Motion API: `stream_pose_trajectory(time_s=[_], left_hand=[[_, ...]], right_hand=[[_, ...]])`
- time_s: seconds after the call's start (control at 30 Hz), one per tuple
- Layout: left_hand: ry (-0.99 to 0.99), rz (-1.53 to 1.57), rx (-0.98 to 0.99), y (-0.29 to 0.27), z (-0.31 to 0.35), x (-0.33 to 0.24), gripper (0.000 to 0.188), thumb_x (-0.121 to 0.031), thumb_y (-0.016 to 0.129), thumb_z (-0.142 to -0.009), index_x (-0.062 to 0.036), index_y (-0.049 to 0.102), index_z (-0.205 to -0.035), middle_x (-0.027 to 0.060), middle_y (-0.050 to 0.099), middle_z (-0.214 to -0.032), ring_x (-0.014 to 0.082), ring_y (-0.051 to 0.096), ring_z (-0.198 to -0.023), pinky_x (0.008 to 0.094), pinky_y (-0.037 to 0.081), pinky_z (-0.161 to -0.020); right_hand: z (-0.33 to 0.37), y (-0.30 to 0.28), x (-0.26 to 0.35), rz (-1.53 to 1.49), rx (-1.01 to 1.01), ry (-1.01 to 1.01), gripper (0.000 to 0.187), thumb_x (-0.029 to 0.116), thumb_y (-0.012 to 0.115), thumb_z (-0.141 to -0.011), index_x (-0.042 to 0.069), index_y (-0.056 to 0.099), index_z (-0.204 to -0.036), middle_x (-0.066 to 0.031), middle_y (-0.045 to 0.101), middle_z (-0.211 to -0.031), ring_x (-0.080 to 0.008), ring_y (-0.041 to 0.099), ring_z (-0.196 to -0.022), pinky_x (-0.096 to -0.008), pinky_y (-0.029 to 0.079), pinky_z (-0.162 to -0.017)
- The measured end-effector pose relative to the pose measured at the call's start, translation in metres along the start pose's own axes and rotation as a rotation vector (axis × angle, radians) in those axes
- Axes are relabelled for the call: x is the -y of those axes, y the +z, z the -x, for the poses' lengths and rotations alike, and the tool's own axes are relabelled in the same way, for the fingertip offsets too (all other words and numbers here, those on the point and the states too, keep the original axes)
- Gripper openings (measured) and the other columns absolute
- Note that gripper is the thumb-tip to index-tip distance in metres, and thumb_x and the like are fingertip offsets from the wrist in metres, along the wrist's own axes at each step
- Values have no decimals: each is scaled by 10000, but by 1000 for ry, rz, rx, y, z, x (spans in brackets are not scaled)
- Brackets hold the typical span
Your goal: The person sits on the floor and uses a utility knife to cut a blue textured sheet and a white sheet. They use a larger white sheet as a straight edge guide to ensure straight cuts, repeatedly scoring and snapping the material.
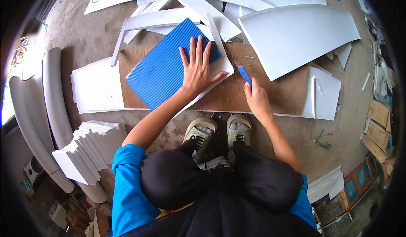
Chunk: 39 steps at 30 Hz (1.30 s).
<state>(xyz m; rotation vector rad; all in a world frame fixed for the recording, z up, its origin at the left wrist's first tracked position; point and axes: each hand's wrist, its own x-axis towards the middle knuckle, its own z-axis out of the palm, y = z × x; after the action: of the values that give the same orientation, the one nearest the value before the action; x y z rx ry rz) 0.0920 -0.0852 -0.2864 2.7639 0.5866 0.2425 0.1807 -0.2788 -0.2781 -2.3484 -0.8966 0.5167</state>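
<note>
My left hand (197, 70) lies flat with fingers spread on a blue ribbed sheet (158, 74). Under that sheet, a white foam sheet (226, 65) shows along the right side. My right hand (258, 99) is closed around a blue utility knife (244, 74), its blade pointing away from me. The knife is just right of the white sheet's edge, over a brown board (277, 91); whether the blade touches the board I cannot tell.
Large white foam sheets (300, 34) lie at the far side and right. A stack of white foam pieces (89, 150) stands at the left, near grey rolls (57, 97). Cardboard boxes (377, 129) line the right edge. My shoes (201, 133) are close to the board's near edge.
</note>
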Motion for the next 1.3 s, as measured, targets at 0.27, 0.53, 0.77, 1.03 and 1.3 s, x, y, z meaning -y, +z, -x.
stream_pose_trajectory(time_s=[0.27,0.53,0.77,1.03,1.3], left_hand=[[-4,-91,14,7,0,1,996,-672,548,-654,-70,211,-1373,192,115,-1433,352,27,-1340,650,29,-974],[-5,-84,-10,8,0,3,1008,-671,558,-643,-59,217,-1368,203,122,-1427,364,25,-1337,661,31,-968],[5,-72,22,8,0,4,1040,-662,578,-630,-45,190,-1372,219,87,-1428,378,-7,-1334,702,18,-929],[8,-114,62,4,-2,2,1076,-682,583,-590,-36,216,-1368,230,83,-1429,395,5,-1329,734,31,-893],[-19,-120,74,4,-3,-1,1101,-686,604,-565,-33,221,-1365,212,74,-1435,385,-12,-1331,754,21,-864]], right_hand=[[-18,-13,45,363,218,-55,220,195,402,-908,-23,427,-917,-197,558,-555,-377,582,-553,-451,478,-489],[-32,-9,54,381,233,-115,244,196,381,-915,-38,447,-894,-192,584,-572,-345,615,-572,-413,510,-484],[-44,-8,55,421,313,-109,247,210,373,-915,-25,446,-903,-216,586,-615,-390,603,-639,-480,484,-553],[-61,-1,55,474,356,-142,243,200,376,-906,-21,471,-876,-235,606,-704,-401,607,-715,-502,471,-631],[-61,-11,56,457,444,-90,246,206,375,-906,-15,481,-886,-241,609,-745,-406,604,-762,-503,472,-660]])
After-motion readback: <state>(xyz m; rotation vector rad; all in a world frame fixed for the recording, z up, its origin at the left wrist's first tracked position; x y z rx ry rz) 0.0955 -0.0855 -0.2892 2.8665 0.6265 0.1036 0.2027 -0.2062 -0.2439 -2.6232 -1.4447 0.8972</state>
